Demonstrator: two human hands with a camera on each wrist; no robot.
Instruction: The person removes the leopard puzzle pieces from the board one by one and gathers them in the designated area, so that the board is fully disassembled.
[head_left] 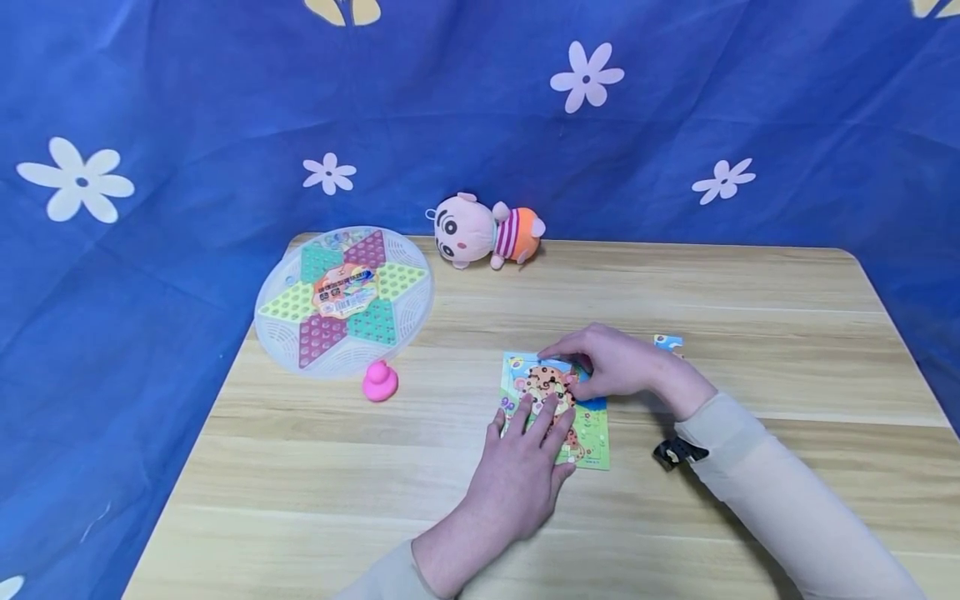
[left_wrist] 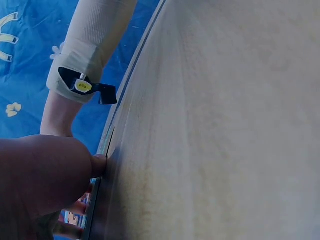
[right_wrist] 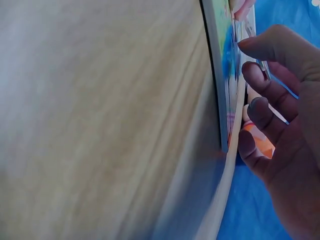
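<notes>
1. The puzzle board (head_left: 588,433) lies flat near the middle of the wooden table (head_left: 750,333); it looks light, thin and stiff.
2. The left hand (head_left: 525,471) presses it with straight fingers.
3. The right hand (head_left: 611,362) touches its upper edge, fingers bent; whether they pinch a piece I cannot tell; edges look best for gripping.

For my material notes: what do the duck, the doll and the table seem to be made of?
The pink duck: probably smooth rubber or soft plastic, slightly glossy. The doll: plush fabric, matte and fuzzy-looking. The table: light wood or wood-look laminate, with visible grain lines.
</notes>
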